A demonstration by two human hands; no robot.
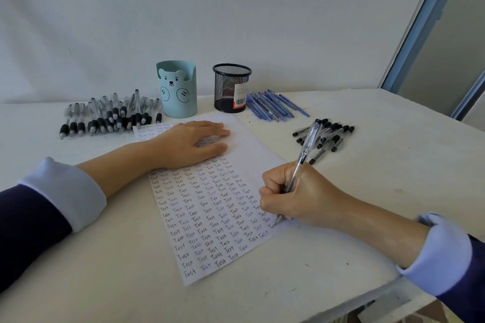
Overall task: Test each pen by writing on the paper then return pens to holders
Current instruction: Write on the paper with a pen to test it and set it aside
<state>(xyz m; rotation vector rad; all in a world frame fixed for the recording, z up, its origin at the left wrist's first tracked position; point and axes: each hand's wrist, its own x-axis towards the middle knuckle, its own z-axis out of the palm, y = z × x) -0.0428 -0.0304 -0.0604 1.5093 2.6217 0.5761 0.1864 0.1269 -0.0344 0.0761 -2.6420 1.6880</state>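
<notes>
Now, right hand: I see my right hand (296, 196) at the lower right edge of the paper (252, 144), its fingers (270, 186) curled tight round a clear pen (305, 149).
Pen: it stands tilted, upper end leaning away from me, and its tip touches the paper at the end of a row of writing.
Left hand: my left hand (189, 143) lies flat on the upper part of the sheet, fingers (212, 130) straight and a little spread, pressing it down and holding nothing.
Paper: a white sheet lying askew on the tabletop (393, 139), filled with rows of the handwritten word "Test"; a strip along its upper right side is blank.
Holders: a teal bear holder (178, 92) and a black mesh holder (231, 86) stand side by side just beyond the paper's far edge, near the wall.
Loose pens: a heap of black-grip pens (105, 118) lies left of the teal bear holder; blue pens (273, 105) lie in a row just right of the black mesh holder; a smaller pile of black-capped pens (328, 136) lies right of the paper, beyond my right hand.
Sleeves: dark, with pale turned-back cuffs (65, 191).
</notes>
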